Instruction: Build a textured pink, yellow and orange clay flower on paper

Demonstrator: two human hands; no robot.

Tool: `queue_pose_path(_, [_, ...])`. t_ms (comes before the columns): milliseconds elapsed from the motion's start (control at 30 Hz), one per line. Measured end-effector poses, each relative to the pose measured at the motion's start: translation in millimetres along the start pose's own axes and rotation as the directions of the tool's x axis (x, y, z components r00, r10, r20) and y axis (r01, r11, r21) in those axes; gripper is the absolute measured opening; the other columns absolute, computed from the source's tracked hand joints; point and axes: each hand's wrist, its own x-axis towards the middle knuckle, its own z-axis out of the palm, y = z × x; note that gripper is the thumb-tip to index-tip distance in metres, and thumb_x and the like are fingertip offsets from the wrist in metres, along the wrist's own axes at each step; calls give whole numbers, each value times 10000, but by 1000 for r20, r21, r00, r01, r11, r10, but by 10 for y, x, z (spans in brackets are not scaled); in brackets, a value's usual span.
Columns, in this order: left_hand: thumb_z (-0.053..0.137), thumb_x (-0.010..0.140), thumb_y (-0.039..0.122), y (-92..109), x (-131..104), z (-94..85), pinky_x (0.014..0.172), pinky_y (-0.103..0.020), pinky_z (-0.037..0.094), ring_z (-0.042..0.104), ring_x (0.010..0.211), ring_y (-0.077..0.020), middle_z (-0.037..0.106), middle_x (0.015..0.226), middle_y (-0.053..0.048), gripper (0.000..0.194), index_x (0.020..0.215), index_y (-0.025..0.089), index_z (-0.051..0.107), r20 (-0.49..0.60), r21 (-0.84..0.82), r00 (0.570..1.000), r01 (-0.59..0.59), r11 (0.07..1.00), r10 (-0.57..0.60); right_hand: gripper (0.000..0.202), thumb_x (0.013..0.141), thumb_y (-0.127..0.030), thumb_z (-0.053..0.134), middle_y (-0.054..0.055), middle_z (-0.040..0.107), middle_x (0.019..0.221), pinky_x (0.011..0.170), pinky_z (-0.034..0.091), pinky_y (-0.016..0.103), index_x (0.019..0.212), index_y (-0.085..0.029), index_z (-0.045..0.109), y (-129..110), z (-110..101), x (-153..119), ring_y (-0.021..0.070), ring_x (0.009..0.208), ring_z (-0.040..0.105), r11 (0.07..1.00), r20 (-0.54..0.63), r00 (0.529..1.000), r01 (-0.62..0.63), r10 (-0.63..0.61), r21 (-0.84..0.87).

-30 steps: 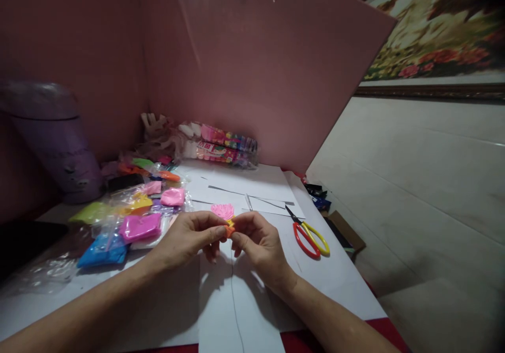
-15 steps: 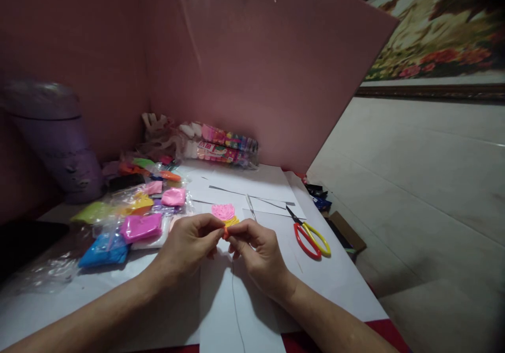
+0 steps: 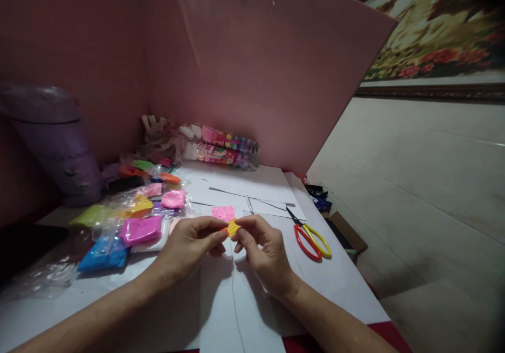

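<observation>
Above a white paper strip, my left hand (image 3: 189,245) pinches a small piece of orange clay (image 3: 225,230) between thumb and finger. My right hand (image 3: 263,250) is just to its right, thumb and index finger curled close together; whether anything lies between them is too small to tell. Behind the fingertips, a pink textured clay shape (image 3: 223,213) and a yellow textured one (image 3: 232,228) lie on the paper, the yellow partly covered by the fingers. A thin dark line (image 3: 233,290) runs down the paper strip toward me.
Red-and-yellow scissors (image 3: 310,240) lie at the right, near a slim metallic tool (image 3: 250,204). Bagged clay, including a blue pack (image 3: 103,253), covers the left side. A purple tumbler (image 3: 65,153) stands far left, and wrapped clay sticks (image 3: 219,153) lie at the back.
My right fingertips have moved slightly right, away from the orange clay and my left fingertips. More of the yellow shape shows between the hands.
</observation>
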Motion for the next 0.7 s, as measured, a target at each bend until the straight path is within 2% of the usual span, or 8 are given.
queue_pose_path(133, [751, 630, 344, 21, -2, -14, 507, -252, 500, 608, 480, -141, 666, 527, -17, 275, 775, 121, 682, 5, -142, 997, 81, 987, -81, 44, 832, -182, 600, 24, 629, 761, 557, 470, 249, 844, -166, 639, -23, -3, 18, 134, 661, 596, 987, 37, 996, 86, -82, -136])
queue_pose_path(300, [781, 599, 349, 54, -11, 10, 477, -247, 507, 608, 463, -135, 673, 544, -2, 314, 788, 135, 649, 33, -243, 994, 107, 964, -102, 135, 773, -119, 647, 33, 614, 816, 598, 476, 258, 900, -154, 616, -25, 20, 26, 135, 686, 582, 975, 40, 986, 163, -159, -152])
queue_pose_path(433, [756, 641, 334, 74, -6, 24, 470, -223, 499, 612, 467, -124, 670, 549, -11, 244, 712, 125, 653, 47, -194, 995, 95, 976, -88, 155, 791, -114, 626, 32, 612, 820, 639, 486, 273, 939, -159, 618, -16, 9, 27, 136, 685, 571, 959, 71, 976, 216, -206, -182])
queue_pose_path(533, [705, 703, 356, 66, -5, 22, 499, -238, 519, 662, 550, -159, 692, 612, -32, 236, 741, 124, 680, 53, -178, 997, 67, 982, -58, 146, 829, -139, 590, 41, 619, 833, 663, 491, 286, 969, -166, 624, -4, -7, 26, 145, 707, 579, 953, 68, 975, 223, -213, -205])
queue_pose_path(700, [776, 621, 310, 13, 2, 24, 515, -255, 538, 675, 596, -179, 703, 629, -32, 232, 747, 130, 704, 56, -226, 998, 36, 973, -24, 75, 856, -188, 571, 40, 616, 804, 643, 498, 287, 907, -162, 620, 36, -14, 23, 143, 685, 585, 973, 47, 985, 173, -167, -150])
